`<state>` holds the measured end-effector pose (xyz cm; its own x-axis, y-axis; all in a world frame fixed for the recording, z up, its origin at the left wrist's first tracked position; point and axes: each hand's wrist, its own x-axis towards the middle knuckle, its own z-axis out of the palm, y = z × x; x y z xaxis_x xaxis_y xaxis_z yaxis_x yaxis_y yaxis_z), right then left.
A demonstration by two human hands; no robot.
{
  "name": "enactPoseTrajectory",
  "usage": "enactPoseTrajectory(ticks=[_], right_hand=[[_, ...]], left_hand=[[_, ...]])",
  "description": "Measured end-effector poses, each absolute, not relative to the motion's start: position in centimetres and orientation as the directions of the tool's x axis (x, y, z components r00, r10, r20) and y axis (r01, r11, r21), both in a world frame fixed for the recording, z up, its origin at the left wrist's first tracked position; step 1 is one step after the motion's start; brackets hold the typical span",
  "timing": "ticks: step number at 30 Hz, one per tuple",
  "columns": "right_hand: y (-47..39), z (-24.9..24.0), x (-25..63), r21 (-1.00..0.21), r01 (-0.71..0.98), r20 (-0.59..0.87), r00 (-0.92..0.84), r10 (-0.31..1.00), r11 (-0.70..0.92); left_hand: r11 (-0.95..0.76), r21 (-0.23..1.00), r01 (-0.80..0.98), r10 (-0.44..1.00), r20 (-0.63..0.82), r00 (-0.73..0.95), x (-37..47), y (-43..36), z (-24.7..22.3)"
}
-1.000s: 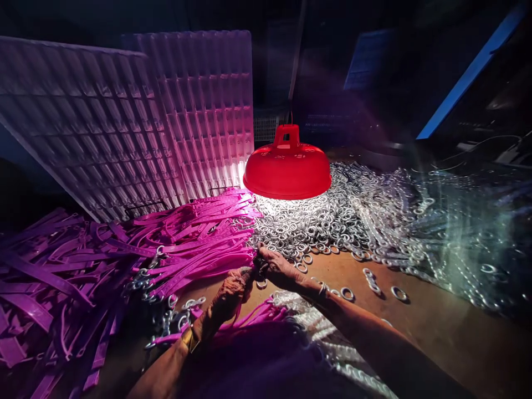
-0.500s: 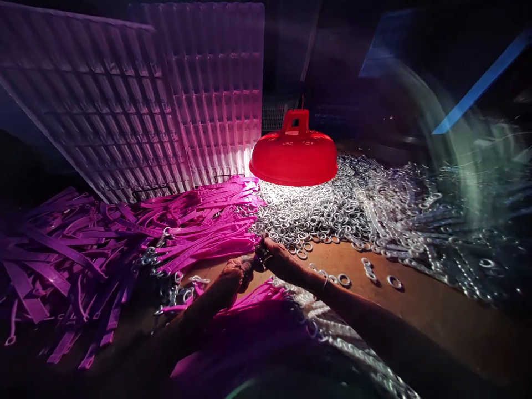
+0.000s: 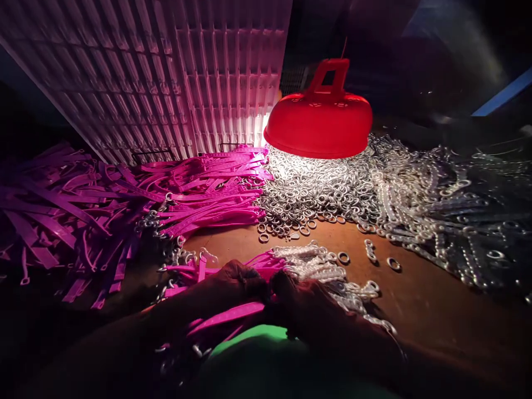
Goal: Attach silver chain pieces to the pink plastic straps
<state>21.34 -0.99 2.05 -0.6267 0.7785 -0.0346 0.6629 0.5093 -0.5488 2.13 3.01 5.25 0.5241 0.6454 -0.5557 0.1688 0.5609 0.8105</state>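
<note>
"Two hands meet over the near part of the tabletop point(image 3: 226, 238). What are they doing with their grip?"

"The left hand point(image 3: 241, 280) and right hand point(image 3: 295, 296) are close together, fingers curled, but both sit in deep shadow. I can't tell whether either is clamped on something."

"And the straps?"

"A bundle of pink straps point(image 3: 233, 315) lies right at the hands, some showing below them. White chains point(image 3: 307, 254) fan out just past the right hand."

"What's the surface like?"

"Brown and smooth, warmly lit in the middle, fading to black at the edges. A big heap of pink straps point(image 3: 199, 194) spreads along the left, metal rings point(image 3: 316, 188) are piled at the centre back, and pale chains point(image 3: 399, 210) trail off to the right. One loose ring point(image 3: 393, 264) lies apart, near the chains."

"And the room?"

"Dark. A red lamp point(image 3: 318, 124) hangs over the rings, throwing white light down. Tall ribbed panels point(image 3: 233, 83) stand behind the heap, tinted pink. A blue strip point(image 3: 505, 94) shows far right."
</note>
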Motion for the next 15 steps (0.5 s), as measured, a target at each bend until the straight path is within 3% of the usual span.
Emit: enactPoseTrajectory(ticks=[6, 12, 15], right_hand=[[-2.1, 1.6, 21.5, -0.665, 0.641, -0.197, -0.646, 0.738, 0.383], [-2.1, 1.3, 21.3, -0.784, 0.603, -0.307, -0.586, 0.75, 0.15], [-1.8, 1.1, 20.8, -0.795, 0.595, -0.301, -0.558, 0.773, 0.12]], left_hand=[[0.652, 0.758, -0.017, 0.629, -0.528, 0.571, 2.2, 0.2, 2.4], [0.624, 0.781, -0.013, 0.651, -0.511, 0.561, 2.1, -1.2, 2.8], [0.579, 0.815, -0.008, 0.693, -0.487, 0.532, 2.2, -1.7, 2.6]])
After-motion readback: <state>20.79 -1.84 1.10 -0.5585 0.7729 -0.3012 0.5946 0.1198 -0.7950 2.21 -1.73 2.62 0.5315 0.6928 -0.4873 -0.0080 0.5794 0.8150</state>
